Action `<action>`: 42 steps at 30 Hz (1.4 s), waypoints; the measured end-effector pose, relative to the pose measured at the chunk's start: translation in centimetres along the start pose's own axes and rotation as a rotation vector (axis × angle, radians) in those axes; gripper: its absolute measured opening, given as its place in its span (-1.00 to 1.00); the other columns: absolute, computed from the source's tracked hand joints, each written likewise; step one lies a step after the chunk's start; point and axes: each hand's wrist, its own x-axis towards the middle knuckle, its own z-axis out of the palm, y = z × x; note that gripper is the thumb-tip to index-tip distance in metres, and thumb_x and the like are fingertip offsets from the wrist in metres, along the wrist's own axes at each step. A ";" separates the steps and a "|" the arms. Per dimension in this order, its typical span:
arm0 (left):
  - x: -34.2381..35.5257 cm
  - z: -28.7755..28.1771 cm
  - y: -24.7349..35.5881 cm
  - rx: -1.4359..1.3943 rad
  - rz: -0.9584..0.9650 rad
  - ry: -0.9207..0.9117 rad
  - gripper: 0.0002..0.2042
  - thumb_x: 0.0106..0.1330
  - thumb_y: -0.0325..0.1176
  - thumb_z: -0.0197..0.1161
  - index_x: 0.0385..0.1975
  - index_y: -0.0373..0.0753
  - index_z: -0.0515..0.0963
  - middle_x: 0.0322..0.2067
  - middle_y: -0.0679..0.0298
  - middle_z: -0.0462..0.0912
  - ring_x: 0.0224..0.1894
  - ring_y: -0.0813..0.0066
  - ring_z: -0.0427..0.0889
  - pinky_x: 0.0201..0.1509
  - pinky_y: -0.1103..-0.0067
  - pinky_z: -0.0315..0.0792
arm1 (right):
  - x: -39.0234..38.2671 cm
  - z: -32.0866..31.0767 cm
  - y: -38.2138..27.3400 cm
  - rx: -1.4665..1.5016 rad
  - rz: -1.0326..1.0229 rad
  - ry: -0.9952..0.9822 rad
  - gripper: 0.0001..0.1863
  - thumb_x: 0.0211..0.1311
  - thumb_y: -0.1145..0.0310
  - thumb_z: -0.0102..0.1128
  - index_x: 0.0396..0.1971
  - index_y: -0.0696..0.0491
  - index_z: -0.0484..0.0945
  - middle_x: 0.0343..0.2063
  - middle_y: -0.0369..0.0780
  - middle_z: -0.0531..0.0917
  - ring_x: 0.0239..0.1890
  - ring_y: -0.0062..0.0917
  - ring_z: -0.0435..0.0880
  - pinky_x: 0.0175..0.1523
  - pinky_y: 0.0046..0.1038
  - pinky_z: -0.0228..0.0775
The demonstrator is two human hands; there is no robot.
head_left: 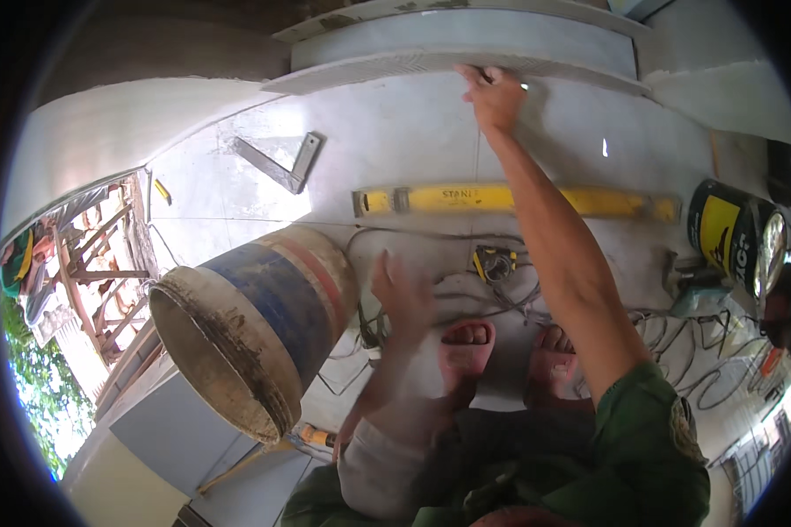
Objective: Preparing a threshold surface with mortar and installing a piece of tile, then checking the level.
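Beside the stained bucket (277,294), the left hand (402,290), badly blurred, contact unclear.

I see the right hand (494,98) at a long grey ridged strip (360,73), the blurred left hand (402,292) near a stained white-blue-red bucket (277,285), a yellow spirit level (448,198) between.

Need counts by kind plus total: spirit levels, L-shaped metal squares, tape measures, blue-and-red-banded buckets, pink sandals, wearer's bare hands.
Long yellow spirit level: 1
L-shaped grey metal square: 1
Yellow-and-black tape measure: 1
Whitish bucket with blue and red bands: 1
Pink sandals: 2
Bare hands, left hand and right hand: 2
Total: 8
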 end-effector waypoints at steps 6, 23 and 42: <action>-10.7 4.2 0.3 -0.629 0.072 -0.664 -0.62 0.12 -0.26 0.22 -0.08 -0.26 0.42 -0.16 0.09 0.45 -0.18 0.09 0.46 -0.17 0.25 0.37 | 1.3 -2.0 3.1 -0.166 -0.093 0.035 -0.66 -0.01 0.17 0.35 -0.59 0.20 0.60 -0.71 -0.19 0.61 -0.70 -0.59 0.60 -0.53 -0.52 0.40; -8.7 1.1 5.5 -0.374 0.313 -0.280 -0.71 -0.03 -0.42 0.25 -0.24 -0.15 0.50 -0.18 0.18 0.42 -0.24 0.18 0.46 -0.20 0.37 0.38 | 0.9 -1.6 1.5 -0.176 0.089 -0.013 -0.78 0.09 0.30 0.25 -0.42 0.17 0.64 -0.63 -0.25 0.63 -0.69 -0.65 0.57 -0.52 -0.59 0.37; -13.2 4.0 3.3 -0.437 0.272 -0.374 -0.78 -0.08 -0.47 0.29 -0.38 -0.20 0.52 -0.29 0.20 0.51 -0.24 0.15 0.48 -0.19 0.33 0.39 | 0.8 -0.3 0.2 -0.033 0.072 -0.030 -0.66 0.04 0.19 0.31 -0.46 0.24 0.59 -0.70 -0.21 0.58 -0.69 -0.60 0.58 -0.53 -0.54 0.37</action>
